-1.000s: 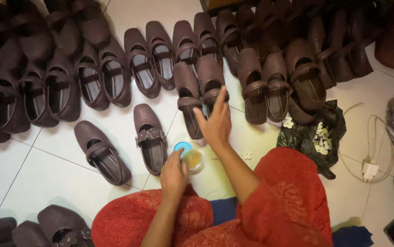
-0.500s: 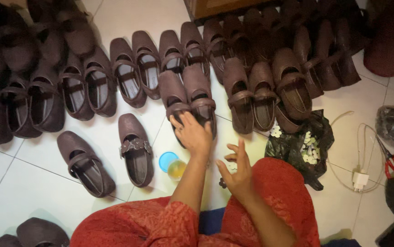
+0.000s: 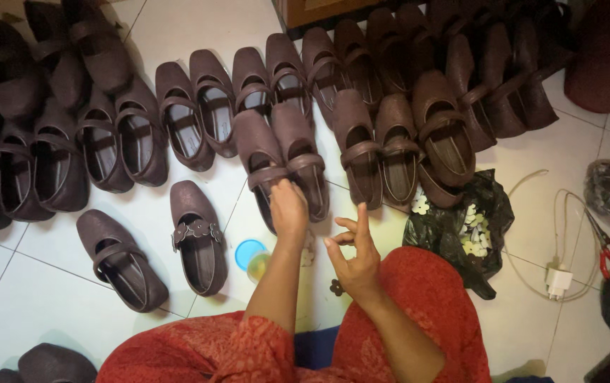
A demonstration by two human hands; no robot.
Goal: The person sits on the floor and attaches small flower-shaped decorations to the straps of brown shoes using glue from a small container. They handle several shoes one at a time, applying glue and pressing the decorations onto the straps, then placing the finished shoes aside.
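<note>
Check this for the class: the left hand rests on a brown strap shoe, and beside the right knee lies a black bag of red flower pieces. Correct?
Not quite. The head view shows the left hand on the brown strap shoe, but the black bag holds white flower pieces, not red.

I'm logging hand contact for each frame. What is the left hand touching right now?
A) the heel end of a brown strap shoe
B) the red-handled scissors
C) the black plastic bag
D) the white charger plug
A: the left hand rests on the heel end of a brown strap shoe in the middle pair, far from the other items.
</note>
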